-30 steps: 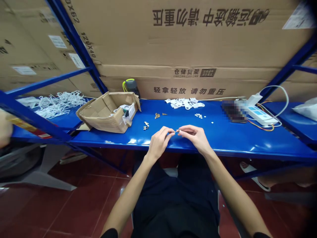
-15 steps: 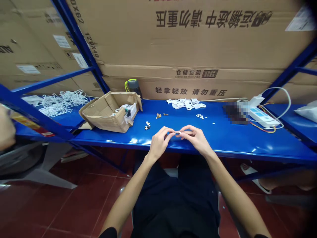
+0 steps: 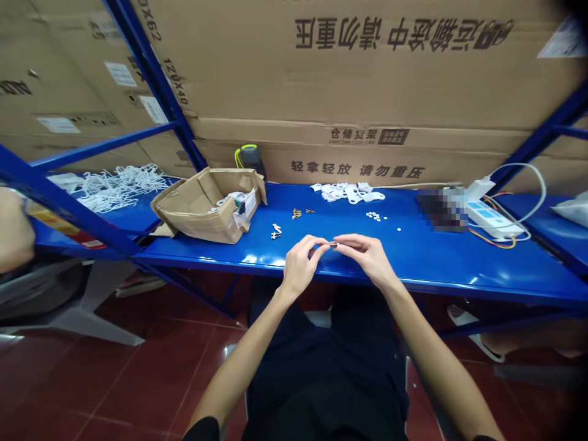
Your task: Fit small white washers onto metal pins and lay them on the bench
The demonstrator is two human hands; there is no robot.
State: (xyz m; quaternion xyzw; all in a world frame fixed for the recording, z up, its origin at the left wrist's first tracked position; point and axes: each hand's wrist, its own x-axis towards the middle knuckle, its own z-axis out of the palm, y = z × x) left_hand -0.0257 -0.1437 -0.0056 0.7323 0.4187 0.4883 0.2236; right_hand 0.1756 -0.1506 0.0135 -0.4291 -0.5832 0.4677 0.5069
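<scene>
My left hand [image 3: 301, 260] and my right hand [image 3: 365, 254] meet above the front of the blue shelf [image 3: 441, 257]. Between their fingertips is a small thin piece [image 3: 334, 244], pinched from both sides; it is too small to name. To the left of my left hand lie some small white-and-dark pieces [image 3: 276, 231]. Several small brass-coloured pieces [image 3: 296, 214] sit farther back. Small white round pieces [image 3: 373, 215] are scattered beyond my right hand. White plastic parts with holes [image 3: 349, 193] are heaped at the back.
An open cardboard box [image 3: 202, 214] with mixed items stands on the left, a dark bottle [image 3: 252, 160] behind it. A white power strip [image 3: 493, 217] with cables lies at right. White hangers [image 3: 114, 187] pile up beyond the blue post. Another person's arm [image 3: 13, 229] shows at far left.
The fingers of my right hand have straightened somewhat around the small piece, which looks darker now. Both hands stay together; the whole view has shifted slightly.
</scene>
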